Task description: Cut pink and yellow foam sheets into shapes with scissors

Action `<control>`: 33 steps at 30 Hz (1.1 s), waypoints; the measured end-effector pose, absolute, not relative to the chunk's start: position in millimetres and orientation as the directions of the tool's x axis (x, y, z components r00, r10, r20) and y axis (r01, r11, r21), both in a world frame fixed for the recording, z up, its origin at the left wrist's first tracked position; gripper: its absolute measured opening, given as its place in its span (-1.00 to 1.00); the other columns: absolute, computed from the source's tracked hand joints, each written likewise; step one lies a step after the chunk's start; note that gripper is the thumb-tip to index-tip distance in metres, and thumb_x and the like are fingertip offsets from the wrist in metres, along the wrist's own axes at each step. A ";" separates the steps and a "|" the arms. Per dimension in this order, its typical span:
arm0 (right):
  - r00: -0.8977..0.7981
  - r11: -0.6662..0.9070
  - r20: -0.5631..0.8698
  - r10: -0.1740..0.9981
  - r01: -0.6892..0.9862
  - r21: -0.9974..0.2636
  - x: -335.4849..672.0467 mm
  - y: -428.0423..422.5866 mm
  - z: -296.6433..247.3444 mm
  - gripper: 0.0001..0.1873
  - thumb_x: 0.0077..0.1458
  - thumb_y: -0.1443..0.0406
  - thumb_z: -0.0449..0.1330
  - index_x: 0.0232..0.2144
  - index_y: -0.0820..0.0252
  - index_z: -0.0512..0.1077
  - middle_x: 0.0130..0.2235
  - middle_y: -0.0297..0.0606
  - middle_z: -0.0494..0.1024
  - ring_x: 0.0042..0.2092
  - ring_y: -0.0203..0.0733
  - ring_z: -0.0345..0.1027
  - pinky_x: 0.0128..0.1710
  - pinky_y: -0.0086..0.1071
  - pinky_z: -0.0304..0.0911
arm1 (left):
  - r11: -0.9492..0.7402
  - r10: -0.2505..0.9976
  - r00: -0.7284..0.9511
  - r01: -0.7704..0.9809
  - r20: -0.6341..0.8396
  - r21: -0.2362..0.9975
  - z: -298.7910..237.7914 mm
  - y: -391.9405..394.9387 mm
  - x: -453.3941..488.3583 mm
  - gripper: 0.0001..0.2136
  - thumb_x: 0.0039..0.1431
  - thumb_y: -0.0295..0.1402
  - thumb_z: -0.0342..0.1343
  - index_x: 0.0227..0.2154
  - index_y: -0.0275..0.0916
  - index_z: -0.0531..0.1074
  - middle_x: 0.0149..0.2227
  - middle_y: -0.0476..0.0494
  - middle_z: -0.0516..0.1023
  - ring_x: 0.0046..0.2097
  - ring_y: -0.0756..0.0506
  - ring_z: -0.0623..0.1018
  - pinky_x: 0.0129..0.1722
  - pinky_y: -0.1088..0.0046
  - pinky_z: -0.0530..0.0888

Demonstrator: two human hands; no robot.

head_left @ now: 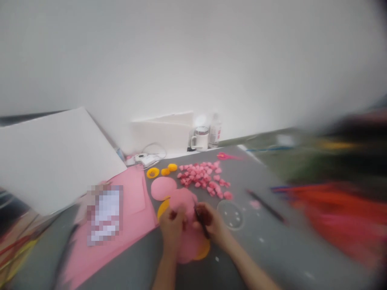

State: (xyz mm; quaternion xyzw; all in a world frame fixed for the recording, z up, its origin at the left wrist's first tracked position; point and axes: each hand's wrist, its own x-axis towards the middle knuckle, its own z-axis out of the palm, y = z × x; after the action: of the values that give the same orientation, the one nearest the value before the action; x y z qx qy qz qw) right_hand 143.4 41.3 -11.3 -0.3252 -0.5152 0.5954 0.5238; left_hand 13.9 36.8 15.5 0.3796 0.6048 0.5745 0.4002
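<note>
Dark tool (202,223) in right grip (211,222): partly behind fingers, smeared, type unclear. Left grip (173,225) blurred, covers part of pink disc (183,196). Yellow disc (162,208) mostly hidden. Item (105,215) on pink sheets (136,217) pixelated, unreadable. White board (57,157) cut by left edge. Red heap (338,217) smeared, contents unclear. Bottle (215,131) label illegible. White flecks (261,240) on surface (242,262) too small to ID. Both forearms cut at bottom.

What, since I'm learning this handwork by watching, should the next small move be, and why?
Probably turn the pink disc slightly with the left hand: that hand seems to grip its lower edge, while the right hand holds a dark tool near the disc's right edge. Turning could bring more edge to the tool; blur hides whether they touch.
</note>
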 end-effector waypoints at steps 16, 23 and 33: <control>-0.217 0.089 0.141 0.966 -0.236 -0.968 141.7 39.6 -6.4 -0.56 -0.22 0.05 0.34 -0.36 0.14 0.30 -0.51 -0.39 0.33 -0.47 -0.30 0.21 -0.49 -0.48 0.15 | 0.065 0.920 -0.384 -0.027 -0.070 0.998 16.9 36.7 17.8 -0.65 -0.09 -0.12 0.16 -0.72 -0.26 0.24 -0.77 0.09 0.25 -0.69 0.08 0.26 -0.68 0.57 0.19; -0.245 0.100 0.165 0.955 -0.258 -0.961 148.9 43.3 -5.6 -0.53 -0.21 0.08 0.35 -0.31 0.14 0.28 -0.48 -0.38 0.36 -0.44 -0.30 0.22 -0.46 -0.48 0.16 | 0.079 0.952 -0.292 -0.045 -0.089 0.996 25.7 36.3 13.6 -0.67 -0.09 -0.19 0.16 -0.75 -0.26 0.23 -0.80 0.08 0.26 -0.73 0.09 0.25 -0.71 0.58 0.17; -0.240 0.086 0.134 0.961 -0.199 -0.976 147.1 41.1 -7.9 -0.57 -0.23 0.10 0.35 -0.34 0.14 0.32 -0.53 -0.41 0.32 -0.49 -0.32 0.19 -0.53 -0.50 0.13 | 0.005 0.950 -0.311 -0.049 -0.020 0.999 17.3 37.9 8.8 -0.66 -0.02 -0.16 0.14 -0.69 -0.25 0.20 -0.78 0.13 0.21 -0.71 0.10 0.24 -0.71 0.60 0.17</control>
State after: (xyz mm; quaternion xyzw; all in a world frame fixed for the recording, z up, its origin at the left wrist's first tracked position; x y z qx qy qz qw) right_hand 147.1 41.1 -7.9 -0.3544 -0.5374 0.5757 0.5041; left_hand 8.8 37.9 17.3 0.3996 0.5637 0.5813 0.4296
